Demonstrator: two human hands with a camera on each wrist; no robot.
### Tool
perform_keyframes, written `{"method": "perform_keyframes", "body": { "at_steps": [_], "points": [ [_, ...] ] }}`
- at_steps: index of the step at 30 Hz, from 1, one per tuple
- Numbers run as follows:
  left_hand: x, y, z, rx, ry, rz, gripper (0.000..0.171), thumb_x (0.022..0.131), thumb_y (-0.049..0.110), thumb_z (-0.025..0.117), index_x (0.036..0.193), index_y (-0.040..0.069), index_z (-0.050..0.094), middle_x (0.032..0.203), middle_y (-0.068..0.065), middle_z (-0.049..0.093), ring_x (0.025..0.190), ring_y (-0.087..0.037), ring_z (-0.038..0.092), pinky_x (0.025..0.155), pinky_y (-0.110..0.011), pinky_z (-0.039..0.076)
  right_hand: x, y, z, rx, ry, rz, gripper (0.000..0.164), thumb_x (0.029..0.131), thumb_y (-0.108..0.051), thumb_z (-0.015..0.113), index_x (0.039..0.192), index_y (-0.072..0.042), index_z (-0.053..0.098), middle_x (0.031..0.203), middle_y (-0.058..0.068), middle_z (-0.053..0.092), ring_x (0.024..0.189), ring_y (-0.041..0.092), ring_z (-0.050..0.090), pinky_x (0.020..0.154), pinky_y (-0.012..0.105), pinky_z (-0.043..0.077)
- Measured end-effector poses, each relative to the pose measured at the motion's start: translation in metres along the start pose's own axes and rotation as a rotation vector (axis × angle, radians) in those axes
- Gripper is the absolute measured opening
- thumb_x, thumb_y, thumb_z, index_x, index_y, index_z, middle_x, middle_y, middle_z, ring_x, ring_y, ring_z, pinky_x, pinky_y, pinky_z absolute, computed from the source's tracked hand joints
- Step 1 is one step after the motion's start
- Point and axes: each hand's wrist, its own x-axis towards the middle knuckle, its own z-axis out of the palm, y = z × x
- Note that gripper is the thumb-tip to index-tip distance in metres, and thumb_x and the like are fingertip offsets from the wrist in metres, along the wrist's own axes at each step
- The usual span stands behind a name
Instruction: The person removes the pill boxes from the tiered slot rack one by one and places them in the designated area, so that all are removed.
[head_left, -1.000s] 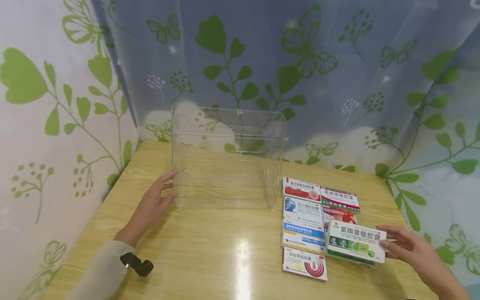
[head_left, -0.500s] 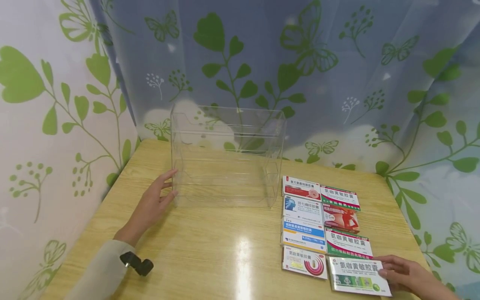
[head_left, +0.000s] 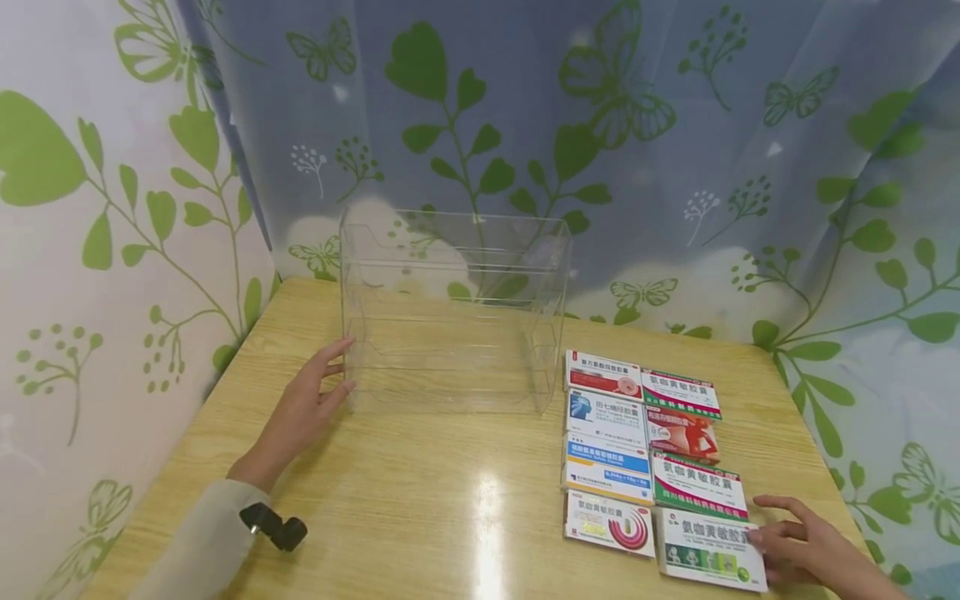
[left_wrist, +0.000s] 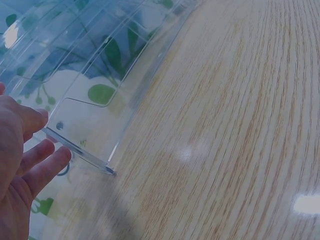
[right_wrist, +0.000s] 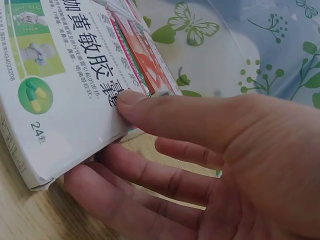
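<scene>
In the head view, my left hand [head_left: 300, 412] is at the left side of a clear plastic tiered rack [head_left: 457, 379], its fingertips touching the side panel. The left wrist view has fingers on both sides of that panel's lower edge. My right hand [head_left: 813, 546] is at the near right, on a white medicine box [head_left: 708, 558] with a green picture strip. In the right wrist view the thumb [right_wrist: 150, 110] presses on the box's top face, with other fingers [right_wrist: 82, 185] at its end. The index finger stretches away from the box in the head view.
Several more medicine boxes lie in two columns, among them a blue-and-white one [head_left: 606, 468], a red one [head_left: 682, 435] and one with pink arcs [head_left: 609, 523]. The wooden table [head_left: 412, 500] meets patterned cloth [head_left: 652, 167] behind and at both sides.
My right hand has brought the white box from above the right column down to its near end, then slightly left; its index finger has lifted off. The left hand has stayed at the rack.
</scene>
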Motion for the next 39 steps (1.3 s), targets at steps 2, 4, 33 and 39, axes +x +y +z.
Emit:
{"method": "perform_keyframes", "body": {
  "at_steps": [2, 4, 33, 39],
  "points": [
    [0.000, 0.000, 0.000, -0.001, 0.000, 0.002, 0.068, 0.111, 0.006, 0.061, 0.171, 0.018, 0.032, 0.170, -0.026, 0.038, 0.139, -0.054, 0.058, 0.098, -0.068, 0.062, 0.000, -0.001, -0.001, -0.003, -0.042, -0.031, 0.089, 0.108, -0.038, 0.071, 0.162, 0.010, 0.019, 0.116, 0.011, 0.071, 0.100, 0.024, 0.072, 0.088, 0.041, 0.069],
    [0.001, 0.000, 0.000, -0.001, 0.000, 0.004, 0.068, 0.111, 0.006, 0.061, 0.171, 0.019, 0.032, 0.170, -0.027, 0.039, 0.139, -0.054, 0.058, 0.098, -0.068, 0.062, -0.002, -0.001, -0.003, 0.010, -0.092, -0.064, 0.086, 0.110, -0.032, 0.068, 0.162, 0.012, 0.015, 0.115, 0.009, 0.071, 0.101, 0.023, 0.072, 0.087, 0.040, 0.069],
    [0.001, -0.001, -0.001, 0.002, -0.002, 0.000, 0.070, 0.111, 0.005, 0.061, 0.172, 0.019, 0.030, 0.171, -0.026, 0.038, 0.140, -0.054, 0.057, 0.099, -0.068, 0.062, 0.014, 0.000, 0.005, -0.055, -0.012, -0.053, 0.084, 0.104, -0.042, 0.075, 0.156, 0.010, 0.035, 0.108, 0.010, 0.074, 0.092, 0.023, 0.074, 0.079, 0.039, 0.069],
    [0.002, -0.002, 0.000, -0.004, -0.004, 0.006, 0.069, 0.111, 0.005, 0.062, 0.172, 0.019, 0.031, 0.172, -0.025, 0.037, 0.138, -0.053, 0.058, 0.098, -0.068, 0.062, 0.010, -0.005, 0.009, -0.058, 0.043, -0.034, 0.082, 0.109, -0.040, 0.069, 0.160, 0.010, 0.029, 0.108, 0.010, 0.075, 0.093, 0.025, 0.074, 0.080, 0.041, 0.069]
  ]
}}
